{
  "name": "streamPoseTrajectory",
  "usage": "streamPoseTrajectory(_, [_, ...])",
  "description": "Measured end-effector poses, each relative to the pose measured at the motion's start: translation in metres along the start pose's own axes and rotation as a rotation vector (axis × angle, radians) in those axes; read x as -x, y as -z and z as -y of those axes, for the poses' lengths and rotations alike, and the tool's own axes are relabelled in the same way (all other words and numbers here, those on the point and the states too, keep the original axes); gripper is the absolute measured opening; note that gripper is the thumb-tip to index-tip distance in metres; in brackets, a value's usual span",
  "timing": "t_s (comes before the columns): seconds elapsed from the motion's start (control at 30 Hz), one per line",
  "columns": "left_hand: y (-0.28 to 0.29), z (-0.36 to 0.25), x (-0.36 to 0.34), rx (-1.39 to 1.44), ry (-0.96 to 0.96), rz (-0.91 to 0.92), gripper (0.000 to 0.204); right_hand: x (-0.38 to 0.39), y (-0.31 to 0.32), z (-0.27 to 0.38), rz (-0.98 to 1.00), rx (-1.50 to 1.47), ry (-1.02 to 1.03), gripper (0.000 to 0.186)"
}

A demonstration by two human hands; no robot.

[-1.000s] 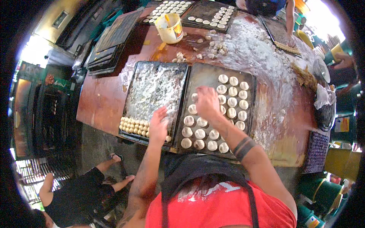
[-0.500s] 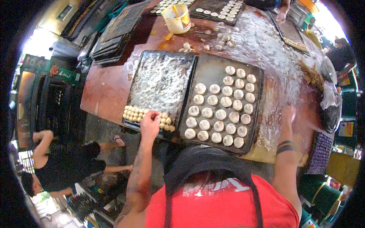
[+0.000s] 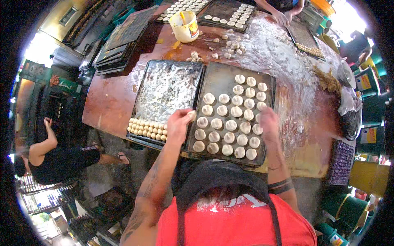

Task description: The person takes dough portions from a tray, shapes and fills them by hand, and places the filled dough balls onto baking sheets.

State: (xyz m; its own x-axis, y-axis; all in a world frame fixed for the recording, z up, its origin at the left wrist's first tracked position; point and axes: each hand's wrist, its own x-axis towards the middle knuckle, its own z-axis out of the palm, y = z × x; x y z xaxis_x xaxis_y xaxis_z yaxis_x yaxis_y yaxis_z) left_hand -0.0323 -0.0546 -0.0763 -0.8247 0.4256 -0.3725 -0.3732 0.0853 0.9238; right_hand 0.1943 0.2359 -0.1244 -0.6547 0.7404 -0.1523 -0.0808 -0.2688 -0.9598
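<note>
My left hand (image 3: 179, 125) is closed, pinching a small pale dough piece (image 3: 191, 115) over the gap between two dark baking trays. Beneath its wrist, rows of small dough balls (image 3: 146, 128) line the near edge of the flour-dusted left tray (image 3: 166, 88). On the right tray (image 3: 217, 78), several flattened dough rounds (image 3: 231, 124) lie in slanting rows. My right hand (image 3: 269, 125) is over that tray's right edge, beside the outermost rounds. It is smeared by motion, so its fingers and anything in them cannot be made out.
Loose dough lumps (image 3: 234, 46) and a yellow-smeared white tub (image 3: 184, 28) are farther back on the floury table (image 3: 108, 96). Stacked trays (image 3: 123, 45) stand at far left. Another person's hands (image 3: 283, 18) work at a far-right tray. A person in black (image 3: 61, 164) is at left.
My left hand has moved right from the dough balls, carrying a dough piece. My right hand has come left from the floury table to the tray edge. The other person at left has shifted.
</note>
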Motion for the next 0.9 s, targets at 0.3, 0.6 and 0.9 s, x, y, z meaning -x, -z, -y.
streamPoseTrajectory(0.3, [-0.092,-0.026,0.020,0.453,0.182,0.377,0.027,0.026,-0.137,0.067,0.295,0.807,0.618,0.027])
streamPoseTrajectory(0.6, [-0.106,-0.041,0.016,0.451,0.044,0.472,0.028,0.012,-0.110,0.075,0.364,0.162,-0.111,0.021])
streamPoseTrajectory(0.9, [-0.123,-0.050,0.024,-0.113,-0.529,0.292,0.034,0.018,-0.139,0.098,0.103,0.038,0.088,0.023])
